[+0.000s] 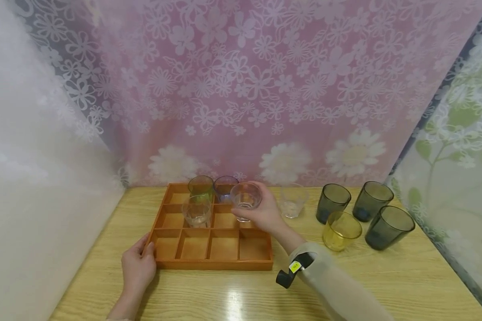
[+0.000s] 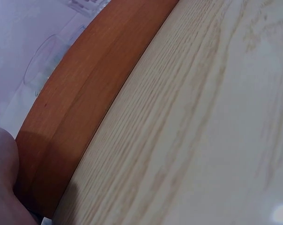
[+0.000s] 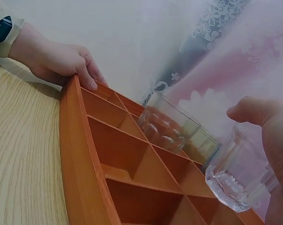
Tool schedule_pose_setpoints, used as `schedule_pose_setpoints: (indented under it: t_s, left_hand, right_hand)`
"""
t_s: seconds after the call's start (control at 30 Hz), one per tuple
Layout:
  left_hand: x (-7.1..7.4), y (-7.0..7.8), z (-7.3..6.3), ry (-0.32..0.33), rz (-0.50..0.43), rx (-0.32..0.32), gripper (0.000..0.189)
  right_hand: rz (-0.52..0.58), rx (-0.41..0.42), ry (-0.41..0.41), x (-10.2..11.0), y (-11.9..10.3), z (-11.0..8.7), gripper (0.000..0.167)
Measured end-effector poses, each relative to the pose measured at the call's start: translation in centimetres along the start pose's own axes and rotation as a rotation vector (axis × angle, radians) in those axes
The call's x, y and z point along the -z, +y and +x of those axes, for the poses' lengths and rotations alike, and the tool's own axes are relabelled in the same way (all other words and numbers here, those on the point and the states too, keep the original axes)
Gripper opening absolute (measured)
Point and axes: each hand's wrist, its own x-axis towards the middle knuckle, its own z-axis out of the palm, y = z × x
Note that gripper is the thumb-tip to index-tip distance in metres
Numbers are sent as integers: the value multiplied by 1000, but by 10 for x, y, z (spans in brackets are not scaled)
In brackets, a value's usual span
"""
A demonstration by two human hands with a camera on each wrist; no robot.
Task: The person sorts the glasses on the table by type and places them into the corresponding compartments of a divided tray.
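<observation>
My right hand [image 1: 265,211] holds a clear glass [image 1: 246,198] between thumb and fingers over the right middle part of a wooden compartment tray [image 1: 214,265]. In the right wrist view the held glass [image 3: 235,176] tilts above the compartments. At the tray's front left corner, my left hand [image 1: 138,263] grips the side wall, thumb on the rim. Another clear glass [image 1: 197,214] stands in a middle-row compartment. Behind it, a green glass [image 1: 201,187] and a bluish glass [image 1: 226,187] occupy the back row. The left wrist view shows mostly the tray's outer wall [image 2: 85,89].
Right of the tray, a clear glass [image 1: 292,203] stands behind my right wrist. Farther right are a yellow glass [image 1: 341,232] and three dark grey glasses [image 1: 387,229] on the wooden table [image 1: 193,294]. A floral curtain [image 1: 257,111] hangs along the back.
</observation>
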Motion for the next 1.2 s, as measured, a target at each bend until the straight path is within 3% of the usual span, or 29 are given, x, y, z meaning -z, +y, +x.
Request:
schedule_pose_setpoints:
  t_s: [0.5,1.2]
  left_hand:
    - [0,2,0,-17,-32,1,37]
    - [2,3,-1,-28,-24,10,38]
  right_hand:
    - [-134,-15,-4,-28,6,9,90]
    - [-154,-12,-38,-48,19,11,87]
